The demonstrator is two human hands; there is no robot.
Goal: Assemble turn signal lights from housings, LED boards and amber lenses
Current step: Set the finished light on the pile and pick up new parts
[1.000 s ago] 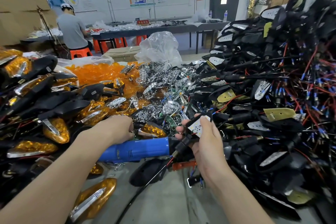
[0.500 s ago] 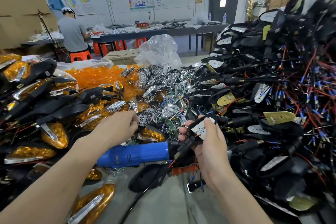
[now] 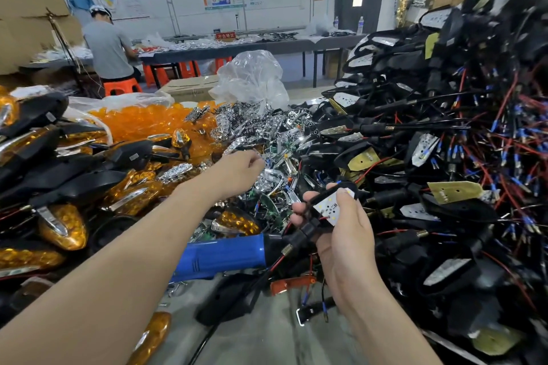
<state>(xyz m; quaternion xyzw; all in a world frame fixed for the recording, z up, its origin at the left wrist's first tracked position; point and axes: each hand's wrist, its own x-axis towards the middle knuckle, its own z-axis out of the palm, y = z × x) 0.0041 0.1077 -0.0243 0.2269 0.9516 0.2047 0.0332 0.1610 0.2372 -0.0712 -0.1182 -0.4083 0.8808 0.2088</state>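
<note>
My right hand [image 3: 344, 231] grips a black housing [image 3: 314, 216] with a white LED board [image 3: 332, 203] seated in it, at centre right. My left hand [image 3: 240, 172] reaches forward over the heap of chrome reflectors [image 3: 267, 133], its fingers curled down into the pieces; what they pinch is hidden. Loose amber lenses [image 3: 148, 121] lie heaped behind the left hand. A big pile of black housings with boards and red and blue wires [image 3: 444, 157] fills the right side. Finished signal lights with amber lenses [image 3: 62, 225] are stacked on the left.
A blue electric screwdriver [image 3: 225, 255] lies on the grey table [image 3: 267, 335] under my arms, its cord trailing toward me. A clear plastic bag [image 3: 252, 80] stands behind the reflectors. A person in a grey shirt [image 3: 108, 47] sits at a far bench.
My left hand has moved forward and right, from beside the blue screwdriver up into the reflector heap. My right hand still holds the housing, lifted slightly.
</note>
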